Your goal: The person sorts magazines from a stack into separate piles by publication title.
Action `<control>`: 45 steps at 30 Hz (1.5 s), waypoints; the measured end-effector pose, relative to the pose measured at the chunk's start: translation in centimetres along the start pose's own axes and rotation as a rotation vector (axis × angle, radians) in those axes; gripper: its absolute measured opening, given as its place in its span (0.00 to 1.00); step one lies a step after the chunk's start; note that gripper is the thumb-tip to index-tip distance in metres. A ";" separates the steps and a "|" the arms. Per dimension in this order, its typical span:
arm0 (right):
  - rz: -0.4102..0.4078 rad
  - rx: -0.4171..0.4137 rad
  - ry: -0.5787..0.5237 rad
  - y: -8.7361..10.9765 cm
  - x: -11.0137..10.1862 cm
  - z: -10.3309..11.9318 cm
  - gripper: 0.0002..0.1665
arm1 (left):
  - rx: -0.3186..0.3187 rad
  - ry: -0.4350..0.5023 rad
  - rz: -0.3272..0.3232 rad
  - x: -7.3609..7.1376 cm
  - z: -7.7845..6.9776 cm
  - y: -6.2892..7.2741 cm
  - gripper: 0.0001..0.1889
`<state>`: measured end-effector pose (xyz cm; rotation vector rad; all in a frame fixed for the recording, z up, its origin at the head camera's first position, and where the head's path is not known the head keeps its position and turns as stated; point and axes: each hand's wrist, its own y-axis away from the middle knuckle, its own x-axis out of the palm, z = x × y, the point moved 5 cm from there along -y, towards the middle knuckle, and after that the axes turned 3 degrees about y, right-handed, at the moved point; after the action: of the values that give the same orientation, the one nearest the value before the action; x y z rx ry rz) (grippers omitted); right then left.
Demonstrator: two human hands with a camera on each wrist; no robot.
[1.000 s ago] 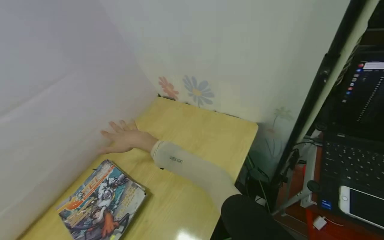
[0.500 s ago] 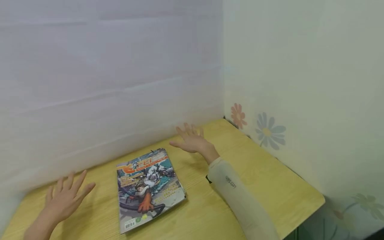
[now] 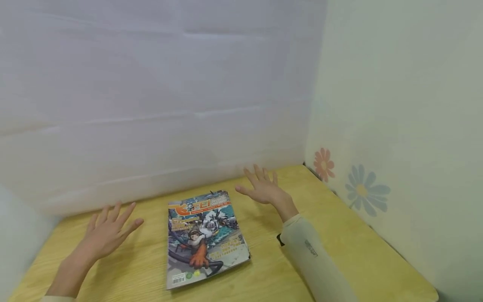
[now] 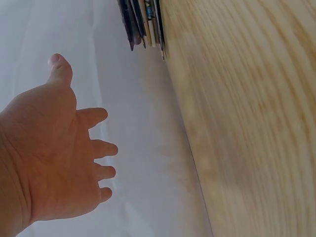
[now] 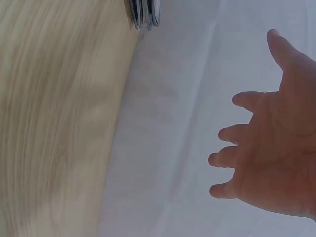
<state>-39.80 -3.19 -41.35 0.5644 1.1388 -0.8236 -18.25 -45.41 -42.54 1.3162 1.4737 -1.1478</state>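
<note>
While magazines [image 3: 205, 241] lie between them | left hand [image 3: 106, 235] raised, fingers spread, empty | right hand [image 3: 265, 191] likewise

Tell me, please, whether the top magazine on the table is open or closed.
Closed: the top magazine lies with its front cover facing up, and no inside page is spread out on the table.

1. Magazine [image 3: 209, 243], front cover, top: large title [image 3: 201, 206], partly orange; stylised characters not legible with certainty.
2. Cover, left side and lower right: yellow text blocks [image 3: 228, 248]; characters too small to read.
3. Cover, bottom left: barcode [image 3: 179, 278], digits illegible; green round mark [image 3: 189, 275] just beside, then yellow round mark [image 3: 196, 273].
4. Right sleeve [image 3: 320, 270], forearm: dark lettering [image 3: 311, 248], too small to read.
</note>
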 end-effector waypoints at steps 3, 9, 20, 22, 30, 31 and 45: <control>0.014 -0.009 0.026 -0.2 -0.2 -0.5 0.54 | 0.008 0.005 -0.026 0.1 -1.0 -0.6 0.40; 0.011 -0.015 0.028 -0.4 -0.7 -1.4 0.54 | 0.016 0.007 -0.063 -0.1 -2.3 -1.8 0.39; 0.021 -0.067 0.081 -0.8 -0.8 -2.1 0.55 | 0.034 0.009 -0.102 0.7 -4.3 -2.7 0.40; 0.025 -0.078 0.068 -0.7 -0.7 -2.3 0.54 | 0.037 0.011 -0.101 1.3 -4.9 -3.0 0.40; 0.085 -0.112 -0.047 -0.2 -0.1 -3.1 0.63 | 0.039 -0.013 -0.112 3.6 -7.3 -4.4 0.40; 0.096 -0.117 -0.065 -0.1 0.1 -3.0 0.64 | 0.039 -0.008 -0.105 3.8 -7.5 -4.4 0.40; 0.125 -0.167 -0.110 0.5 2.2 0.6 0.40 | -0.104 0.484 0.054 5.1 -11.8 -4.1 0.35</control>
<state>-38.67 -3.96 -43.24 0.4414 1.0492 -0.6373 -22.92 -32.84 -44.23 1.6222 1.7983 -0.7322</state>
